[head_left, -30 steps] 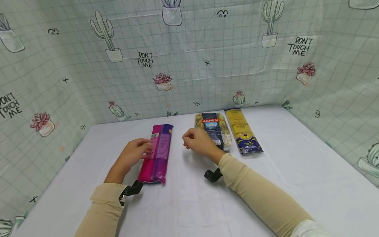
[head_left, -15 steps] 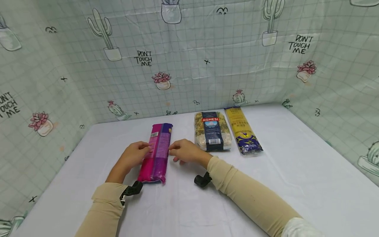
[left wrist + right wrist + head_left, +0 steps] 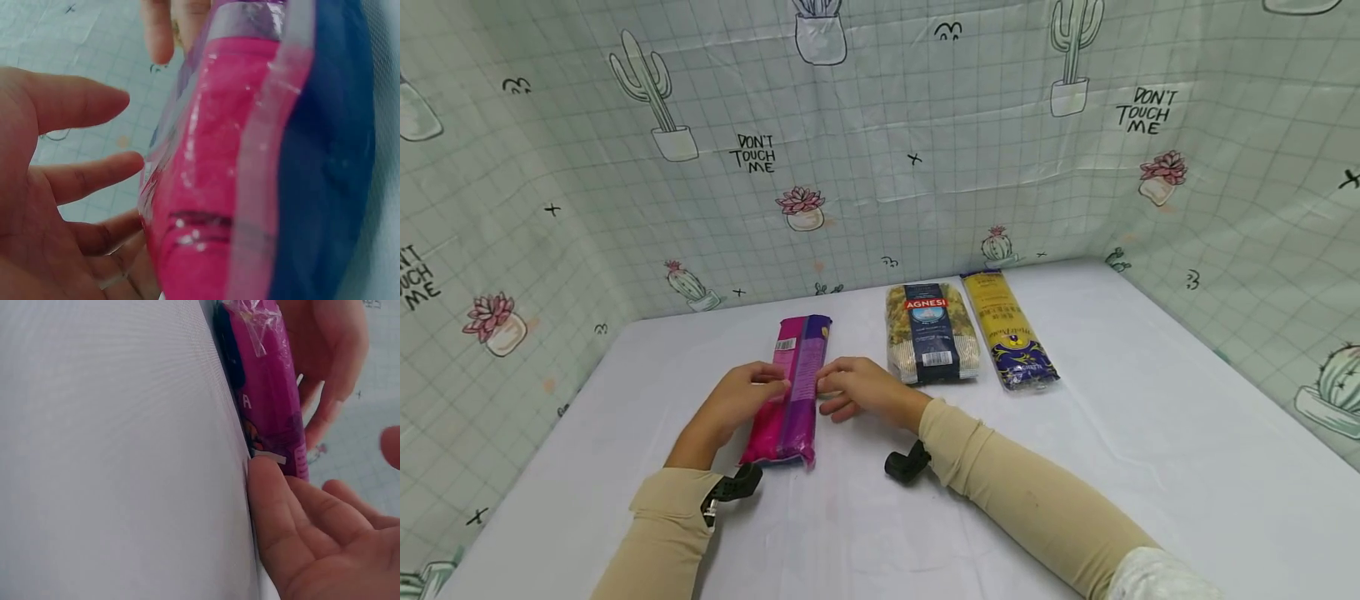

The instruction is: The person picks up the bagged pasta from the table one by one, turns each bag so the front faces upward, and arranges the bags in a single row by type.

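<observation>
A long pink and purple plastic packet (image 3: 800,417) lies flat on the table, its long side pointing away from me. Along its left side is my left hand (image 3: 735,404); in the left wrist view the fingers (image 3: 87,178) reach its pink edge while the thumb stays apart from it. My right hand (image 3: 868,387) sits at the opposite long side. In the right wrist view, its fingertips (image 3: 265,472) touch the packet's lower edge close to the tabletop. Neither hand wraps round the packet.
Right of the hands lies an Agnesi pasta bag (image 3: 931,333), with a yellow and blue spaghetti packet (image 3: 1009,329) slanting beside it. A white cloth covers the table (image 3: 970,517). Behind it hangs a checked curtain (image 3: 865,108) with cactus drawings.
My right hand has come left from in front of the Agnesi bag to the pink packet's right side. My left hand has stayed at its left side. The head view has shifted slightly.
</observation>
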### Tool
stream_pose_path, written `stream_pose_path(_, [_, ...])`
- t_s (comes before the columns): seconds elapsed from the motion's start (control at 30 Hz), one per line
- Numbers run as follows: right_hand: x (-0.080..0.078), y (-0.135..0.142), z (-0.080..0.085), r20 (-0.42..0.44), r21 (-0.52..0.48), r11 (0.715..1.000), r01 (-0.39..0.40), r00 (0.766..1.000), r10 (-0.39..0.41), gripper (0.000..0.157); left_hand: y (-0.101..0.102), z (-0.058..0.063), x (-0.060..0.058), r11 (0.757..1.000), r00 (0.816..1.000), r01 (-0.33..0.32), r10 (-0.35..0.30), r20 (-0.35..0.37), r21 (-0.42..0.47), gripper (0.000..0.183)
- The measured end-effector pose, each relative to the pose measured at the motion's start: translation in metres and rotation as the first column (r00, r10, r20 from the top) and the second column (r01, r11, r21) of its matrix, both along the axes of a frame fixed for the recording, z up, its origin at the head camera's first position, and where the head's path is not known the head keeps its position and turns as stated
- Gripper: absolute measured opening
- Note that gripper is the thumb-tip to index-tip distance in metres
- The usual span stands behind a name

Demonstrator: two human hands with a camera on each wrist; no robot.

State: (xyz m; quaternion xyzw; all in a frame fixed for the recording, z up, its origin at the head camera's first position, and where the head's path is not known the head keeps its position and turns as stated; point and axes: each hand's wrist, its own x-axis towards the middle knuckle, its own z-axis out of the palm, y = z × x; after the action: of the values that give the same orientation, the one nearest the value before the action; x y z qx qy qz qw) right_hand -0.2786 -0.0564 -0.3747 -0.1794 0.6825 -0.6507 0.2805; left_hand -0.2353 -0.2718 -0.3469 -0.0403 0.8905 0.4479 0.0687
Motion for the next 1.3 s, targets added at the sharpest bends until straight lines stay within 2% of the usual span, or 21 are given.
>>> stream_pose_path(0.13, [0.0,0.001,0.0,0.051,-0.109,0.994,-0.002,0.999,0.008,0.048,0.005,0.002,0.0,1.0,1.0,0.027,-0.027,-0.005,0.004,0.046])
stream_pose_path(0.33, [0.0,0.003,0.005,0.071,-0.174,0.985,-0.007,0.997,0.019,0.061,0.015,0.008,0.001,0.998,0.998,0.057,-0.057,0.005,-0.011,0.057])
stream_pose_path(0.5, [0.003,0.004,0.006,0.052,-0.215,0.977,-0.008,0.998,0.019,0.07,0.02,0.009,0.003,1.0,0.999,0.027,-0.028,0.03,0.01,0.067])
stream_pose_path(0.73, [0.004,0.004,0.005,-0.049,-0.267,0.962,-0.056,0.998,0.045,0.078,0.032,0.007,0.003,0.997,0.995,-0.051,0.045,0.086,0.062,0.089])
stream_pose_path(0.83, [0.004,0.004,0.006,-0.056,-0.279,0.958,-0.067,0.997,0.053,0.079,0.035,0.005,0.002,0.993,0.996,-0.054,0.047,0.073,0.102,0.084])
stream_pose_path(1.07, [0.003,0.007,0.009,-0.057,-0.254,0.962,-0.095,0.995,0.083,0.075,0.034,-0.001,0.003,0.982,0.994,-0.107,0.102,0.041,0.158,0.05])
stream_pose_path(1.2, [0.002,0.008,0.009,-0.052,-0.244,0.969,-0.044,0.998,0.032,0.074,0.033,-0.003,0.001,0.971,0.99,-0.142,0.137,0.039,0.192,0.043])
stream_pose_path(1.3, [0.0,0.006,0.008,-0.029,-0.214,0.976,0.052,0.998,-0.059,0.065,0.034,-0.004,-0.001,0.95,0.986,-0.168,0.165,0.035,0.264,0.044])
